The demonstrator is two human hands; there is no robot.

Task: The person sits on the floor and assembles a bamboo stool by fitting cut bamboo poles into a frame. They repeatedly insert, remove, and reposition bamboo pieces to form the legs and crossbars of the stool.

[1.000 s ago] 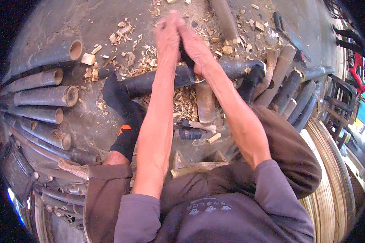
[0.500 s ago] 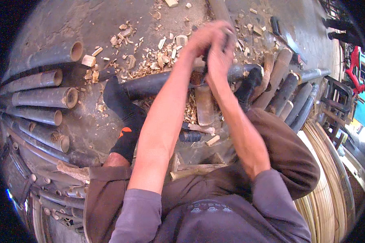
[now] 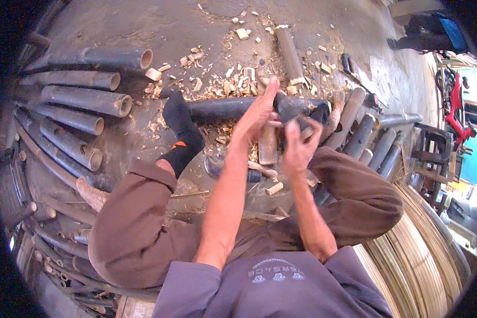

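In front of my knees, my right hand (image 3: 301,147) is closed round the near end of a short dark tube (image 3: 288,110), which looks like bamboo and is slightly blurred. My left hand (image 3: 261,112) lies along the tube's left side, its fingers stretched out and pointing forward. Behind and below both hands, a long dark bamboo pole (image 3: 217,109) lies crosswise on the floor between my feet. Under my hands a lighter bamboo piece (image 3: 267,147) points toward me. A tool with a pale wooden handle (image 3: 263,170) rests nearer my legs, partly hidden by my left forearm.
Pale wood chips (image 3: 233,85) litter the floor beyond the pole. Cut bamboo tubes (image 3: 85,100) lie in a row at left, with more poles (image 3: 360,132) at right. A saw (image 3: 358,74) lies far right. Bundled strips (image 3: 408,238) stand beside my right knee.
My hands have come closer to me and moved apart; the left has straightened its fingers while the right grips the tube's near end. The whole view has shifted.
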